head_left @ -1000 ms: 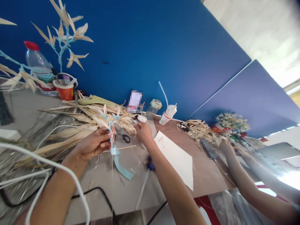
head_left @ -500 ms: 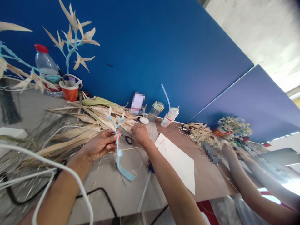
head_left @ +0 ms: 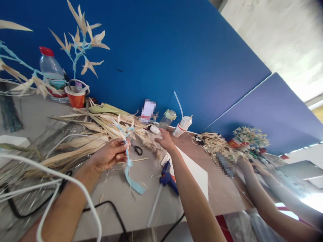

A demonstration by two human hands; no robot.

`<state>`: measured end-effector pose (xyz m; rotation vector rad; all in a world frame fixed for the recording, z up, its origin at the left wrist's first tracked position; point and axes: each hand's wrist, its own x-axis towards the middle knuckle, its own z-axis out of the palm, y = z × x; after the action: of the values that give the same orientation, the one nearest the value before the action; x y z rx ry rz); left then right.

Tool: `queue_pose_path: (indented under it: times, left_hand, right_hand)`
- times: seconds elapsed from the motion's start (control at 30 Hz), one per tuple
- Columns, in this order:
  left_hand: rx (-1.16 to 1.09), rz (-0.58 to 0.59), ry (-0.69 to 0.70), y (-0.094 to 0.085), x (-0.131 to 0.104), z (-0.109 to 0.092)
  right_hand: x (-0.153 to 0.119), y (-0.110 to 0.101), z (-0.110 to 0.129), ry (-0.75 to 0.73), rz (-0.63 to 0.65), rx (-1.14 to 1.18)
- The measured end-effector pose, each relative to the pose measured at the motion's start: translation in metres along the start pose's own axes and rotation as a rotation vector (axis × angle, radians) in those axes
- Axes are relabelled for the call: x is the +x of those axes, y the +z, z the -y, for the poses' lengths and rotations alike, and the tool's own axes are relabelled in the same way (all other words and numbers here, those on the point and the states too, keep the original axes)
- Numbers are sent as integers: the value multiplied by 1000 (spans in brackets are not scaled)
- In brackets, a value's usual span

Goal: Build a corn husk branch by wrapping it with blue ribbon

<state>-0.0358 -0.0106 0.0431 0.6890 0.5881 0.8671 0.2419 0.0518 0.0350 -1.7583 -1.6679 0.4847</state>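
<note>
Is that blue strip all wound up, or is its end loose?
Its end is loose: the blue strip trails out below the left hand.

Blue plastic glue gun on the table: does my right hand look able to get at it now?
Probably yes. Your bare right hand looks empty, and nothing lies on the visible part of the blue plastic glue gun; your hand would need to draw back toward it.

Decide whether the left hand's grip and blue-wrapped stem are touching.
Touching: the head view shows the left hand's grip pinching the blue-wrapped stem, which emerges above and below.
</note>
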Motion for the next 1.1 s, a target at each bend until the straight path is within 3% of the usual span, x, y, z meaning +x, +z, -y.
queue_pose_path:
  times: [0.1,0.17,0.23,0.4,0.5,0.73,1.1]
  left_hand:
    - [10,6,4,2,-1,-1]
    - [10,8,1,2,-1,-1]
    - [11,1,-2,1,-1,-1]
    - [9,-15,10,-3,1,-1]
    - [0,-26,12,-3,0,-1]
    - [6,-37,19,-1,0,-3]
    - [-2,-41,25,-4,-1,-3]
  right_hand:
    - [-3,-7,12,-60,-57,380]
    - [-6,-3,23,-36,-117,480]
    - [-10,9,35,-9,-118,382]
    - [-19,57,58,-144,136,-88]
    - [-16,76,60,-161,158,-252]
    - [2,84,49,-200,59,-387]
    - [16,102,65,-455,208,-479]
